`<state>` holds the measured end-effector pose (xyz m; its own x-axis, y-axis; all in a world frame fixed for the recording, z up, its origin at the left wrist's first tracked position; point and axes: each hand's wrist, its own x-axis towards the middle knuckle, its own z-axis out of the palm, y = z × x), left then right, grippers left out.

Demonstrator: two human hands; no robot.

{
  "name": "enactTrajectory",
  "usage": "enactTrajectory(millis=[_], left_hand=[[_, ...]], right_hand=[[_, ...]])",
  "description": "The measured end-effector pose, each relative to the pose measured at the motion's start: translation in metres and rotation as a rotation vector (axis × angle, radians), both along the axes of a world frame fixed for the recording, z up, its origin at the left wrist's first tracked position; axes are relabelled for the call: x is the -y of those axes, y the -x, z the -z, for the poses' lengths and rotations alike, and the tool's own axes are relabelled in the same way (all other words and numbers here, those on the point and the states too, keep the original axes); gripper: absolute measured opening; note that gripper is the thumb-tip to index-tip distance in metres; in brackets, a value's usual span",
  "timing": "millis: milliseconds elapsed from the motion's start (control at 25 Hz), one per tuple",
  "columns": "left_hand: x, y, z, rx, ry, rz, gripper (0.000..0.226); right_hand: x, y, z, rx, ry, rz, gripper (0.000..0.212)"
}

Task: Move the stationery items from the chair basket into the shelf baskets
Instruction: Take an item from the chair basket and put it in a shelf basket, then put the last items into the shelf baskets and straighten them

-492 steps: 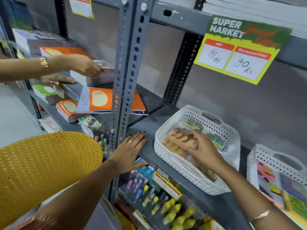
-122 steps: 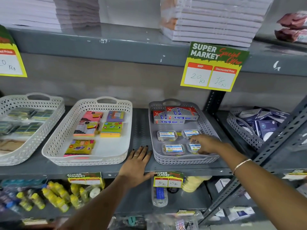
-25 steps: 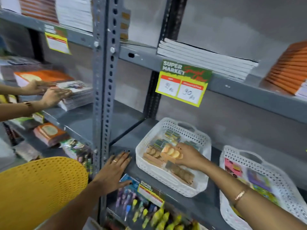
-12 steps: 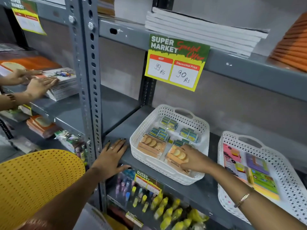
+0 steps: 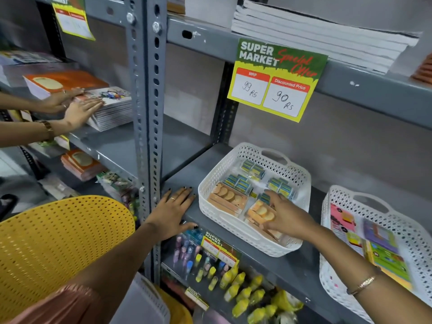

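Observation:
A white perforated shelf basket [image 5: 211,183] stands on the grey shelf [image 5: 275,265]. It holds small green-blue packs [image 5: 240,182] at the back and two orange packs of tan round pieces. One orange pack [image 5: 225,198] lies at the basket's left. My right hand [image 5: 286,216] rests inside the basket with its fingers spread on the second orange pack [image 5: 258,212], pressing it down rather than lifting it. My left hand [image 5: 174,210] lies flat and open on the shelf edge, left of the basket. The grey chair basket [image 5: 149,300] shows at the bottom edge, its contents hidden.
A second white basket [image 5: 336,272] with colourful sticky-note packs stands to the right. A yellow perforated chair back [image 5: 58,242] fills the lower left. A grey upright post [image 5: 146,113] divides the shelves. Another person's hands [image 5: 77,106] rest on notebooks at left. Glue bottles [image 5: 236,288] fill the shelf below.
My right hand has slid the second orange pack from the basket's middle toward its front right and now spreads flat on it. The other person's hands shifted on the notebooks.

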<state>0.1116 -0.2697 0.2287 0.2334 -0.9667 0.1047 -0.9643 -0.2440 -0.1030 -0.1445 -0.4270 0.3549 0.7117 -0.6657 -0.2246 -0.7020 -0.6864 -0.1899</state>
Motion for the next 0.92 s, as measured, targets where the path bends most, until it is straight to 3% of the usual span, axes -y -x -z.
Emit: enactTrajectory(millis=[80, 200, 320, 440, 520, 680, 840, 920], left_hand=[[-0.003, 0.003, -0.003, 0.006, -0.004, -0.014, 0.088], [-0.024, 0.016, 0.013, 0.024, 0.138, -0.030, 0.070], [-0.074, 0.031, 0.053, -0.127, 0.202, -0.111, 0.066], [-0.147, 0.045, 0.112, -0.184, 0.140, -0.255, 0.064], [-0.202, 0.056, 0.152, -0.231, 0.047, -0.373, 0.067], [-0.297, 0.089, 0.227, -0.306, -0.118, -0.529, 0.078], [-0.354, 0.118, 0.277, -0.374, -0.203, -0.490, 0.079], [-0.364, 0.126, 0.293, -0.416, -0.244, -0.446, 0.079]], right_hand=[[-0.017, -0.012, -0.016, 0.098, 0.117, -0.027, 0.083], [-0.052, -0.037, -0.033, 0.315, 0.265, -0.127, 0.061], [-0.093, -0.069, -0.028, 0.499, 0.229, -0.247, 0.049], [-0.134, -0.106, 0.012, 0.535, 0.115, -0.402, 0.047], [-0.161, -0.134, 0.057, 0.463, 0.015, -0.489, 0.048], [-0.215, -0.176, 0.177, 0.134, -0.063, -0.659, 0.048], [-0.271, -0.197, 0.296, -0.151, -0.178, -0.885, 0.052], [-0.294, -0.203, 0.339, -0.202, -0.236, -1.002, 0.055]])
